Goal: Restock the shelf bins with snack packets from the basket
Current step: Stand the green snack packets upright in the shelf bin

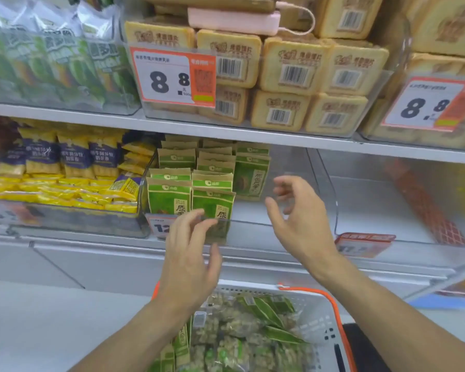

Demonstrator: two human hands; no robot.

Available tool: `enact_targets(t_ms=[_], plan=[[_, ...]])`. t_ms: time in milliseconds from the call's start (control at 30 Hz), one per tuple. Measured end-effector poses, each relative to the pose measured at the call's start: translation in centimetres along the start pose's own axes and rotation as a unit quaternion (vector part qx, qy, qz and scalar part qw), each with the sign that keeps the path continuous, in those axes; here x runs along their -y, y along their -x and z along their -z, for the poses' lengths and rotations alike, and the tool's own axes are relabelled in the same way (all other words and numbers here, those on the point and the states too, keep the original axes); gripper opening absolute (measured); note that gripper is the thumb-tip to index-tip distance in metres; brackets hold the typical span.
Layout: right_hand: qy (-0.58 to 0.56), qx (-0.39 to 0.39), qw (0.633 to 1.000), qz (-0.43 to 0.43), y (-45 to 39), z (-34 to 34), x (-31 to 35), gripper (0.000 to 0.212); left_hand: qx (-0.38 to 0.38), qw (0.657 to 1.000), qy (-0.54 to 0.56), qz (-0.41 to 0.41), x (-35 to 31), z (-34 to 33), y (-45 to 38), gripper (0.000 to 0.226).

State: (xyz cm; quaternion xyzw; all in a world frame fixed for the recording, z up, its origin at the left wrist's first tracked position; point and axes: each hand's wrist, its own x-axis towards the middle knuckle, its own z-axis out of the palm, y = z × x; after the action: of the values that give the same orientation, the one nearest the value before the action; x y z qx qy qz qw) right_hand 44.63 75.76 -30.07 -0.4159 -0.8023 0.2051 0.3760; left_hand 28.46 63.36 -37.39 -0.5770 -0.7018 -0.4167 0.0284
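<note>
Green snack packets [212,183] stand upright in rows in a clear shelf bin [255,232] on the lower shelf, filling its left part. My left hand [191,253] hovers at the bin's front wall with fingers spread, just in front of the nearest packet, holding nothing. My right hand [298,218] is raised before the bin's bare right part, fingers loosely curled and empty. Below, a white basket [314,315] with an orange handle holds several green snack packets [242,331].
A bin of yellow and blue packets [65,173] stands to the left, and a clear bin [387,210] with little visible inside to the right. The upper shelf carries stacked tan biscuit packs [293,76], price tags [172,76], and a pink device [234,20] on top.
</note>
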Motion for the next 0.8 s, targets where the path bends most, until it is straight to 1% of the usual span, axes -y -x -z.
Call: enact_targets(t_ms=[33, 67, 100, 167, 233, 300, 367, 433, 533, 600, 667, 700, 767, 800], plan=[[-0.008, 0.015, 1.0, 0.025, 2.2, 0.1, 0.1, 0.026, -0.009, 1.0, 0.019, 0.003, -0.3, 0.0, 0.2, 0.033], [-0.013, 0.048, 0.998, 0.031, 4.5, -0.2, -0.3, 0.021, 0.001, 0.999, 0.037, 0.018, -0.6, -0.2, 0.6, 0.027], [-0.015, 0.099, 0.995, 0.016, 6.8, -1.0, -1.2, 0.017, 0.031, 0.998, 0.045, 0.043, -0.6, -0.6, 1.1, 0.024], [-0.01, 0.215, 0.975, -0.059, 11.4, -3.2, -4.1, 0.011, 0.135, 0.984, 0.03, 0.113, 0.4, -2.2, 3.4, 0.022], [0.008, 0.297, 0.944, -0.143, 15.7, -5.6, -7.7, 0.01, 0.238, 0.958, -0.008, 0.16, 2.1, -4.1, 6.9, 0.02], [0.05, 0.346, 0.911, -0.217, 19.4, -7.3, -10.9, 0.016, 0.315, 0.92, -0.007, 0.234, 3.0, -5.5, 11.0, 0.014], [0.117, 0.391, 0.879, -0.247, 22.6, -8.1, -13.3, 0.03, 0.358, 0.871, 0.014, 0.336, 3.2, -6.4, 15.6, 0.011], [0.167, 0.436, 0.843, -0.269, 24.7, -8.0, -14.6, 0.044, 0.391, 0.829, 0.013, 0.399, 2.6, -6.9, 19.8, 0.01], [0.137, 0.5, 0.788, -0.333, 25.7, -7.6, -15.1, 0.059, 0.453, 0.754, 0.05, 0.473, 1.5, -7.5, 23.4, 0.023], [0.12, 0.53, 0.76, -0.358, 26.3, -7.4, -15.5, 0.061, 0.481, 0.725, 0.06, 0.489, 0.8, -8.0, 24.0, 0.028], [0.128, 0.535, 0.753, -0.361, 27.3, -7.3, -15.7, 0.052, 0.485, 0.716, 0.069, 0.496, 0.5, -8.5, 24.1, 0.031], [0.134, 0.521, 0.763, -0.359, 27.9, -7.1, -15.8, 0.045, 0.483, 0.716, 0.073, 0.499, 0.4, -8.8, 24.1, 0.032], [0.149, 0.456, 0.808, -0.343, 28.5, -6.6, -16.1, 0.029, 0.473, 0.713, 0.086, 0.511, 0.7, -9.2, 24.2, 0.033], [0.151, 0.42, 0.829, -0.336, 28.4, -6.1, -16.3, 0.024, 0.472, 0.707, 0.092, 0.518, 0.6, -9.2, 24.1, 0.031]])
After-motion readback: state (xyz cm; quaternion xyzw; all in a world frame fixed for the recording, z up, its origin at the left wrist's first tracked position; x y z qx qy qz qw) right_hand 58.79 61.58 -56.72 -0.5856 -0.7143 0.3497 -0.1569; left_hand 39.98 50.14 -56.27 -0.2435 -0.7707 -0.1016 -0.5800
